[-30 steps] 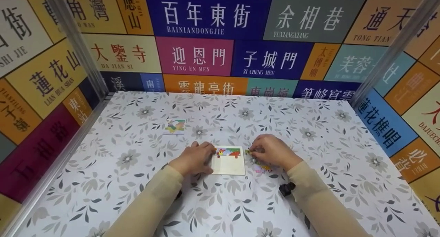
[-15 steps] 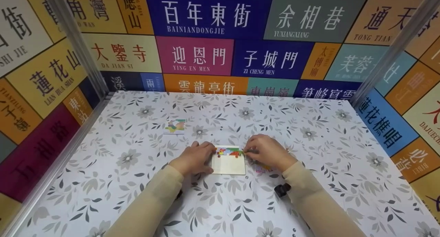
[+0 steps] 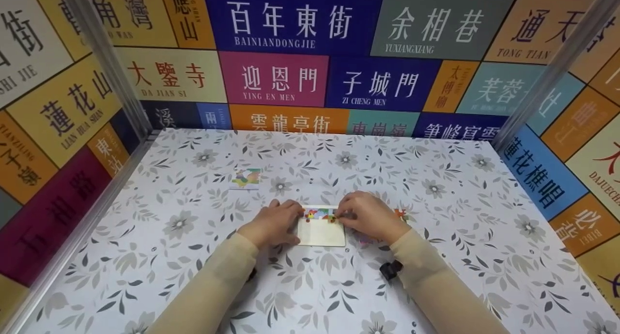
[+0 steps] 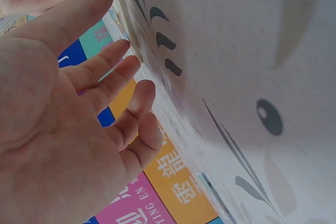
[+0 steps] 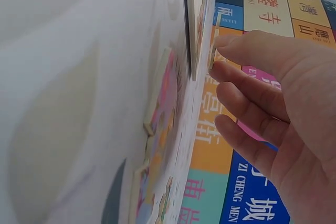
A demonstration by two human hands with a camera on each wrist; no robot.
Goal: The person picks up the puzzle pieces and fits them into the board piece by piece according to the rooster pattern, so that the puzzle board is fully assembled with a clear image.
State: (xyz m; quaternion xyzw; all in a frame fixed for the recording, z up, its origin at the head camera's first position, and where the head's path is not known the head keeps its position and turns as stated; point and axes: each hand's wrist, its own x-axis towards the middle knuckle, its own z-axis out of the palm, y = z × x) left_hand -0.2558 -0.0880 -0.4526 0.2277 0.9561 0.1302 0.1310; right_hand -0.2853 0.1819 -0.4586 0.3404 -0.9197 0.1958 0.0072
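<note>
A small cream puzzle board (image 3: 322,234) lies on the table, with a colourful strip of puzzle pieces (image 3: 315,213) along its far side. My left hand (image 3: 275,221) rests at the board's left edge, thumb toward the near corner and loosely straight fingers toward the far one. In the left wrist view, the thumb and two fingertips (image 4: 134,62) meet the board's edge. At the far right corner, my right hand (image 3: 370,215) pinches a thin puzzle piece (image 5: 213,51) between thumb and index finger, over the board. Its picture side is mostly hidden by the fingers.
Loose puzzle pieces (image 5: 161,93) lie right of the board, partly under my right hand; an orange piece (image 3: 401,214) shows beyond the wrist. A picture card (image 3: 246,178) lies far left on the floral table. Sign-covered walls (image 3: 276,77) enclose the back and sides.
My right hand has moved left from the loose pieces to the board's far right corner, carrying a puzzle piece. This uncovers the orange piece. My left hand stays at the board's edge.
</note>
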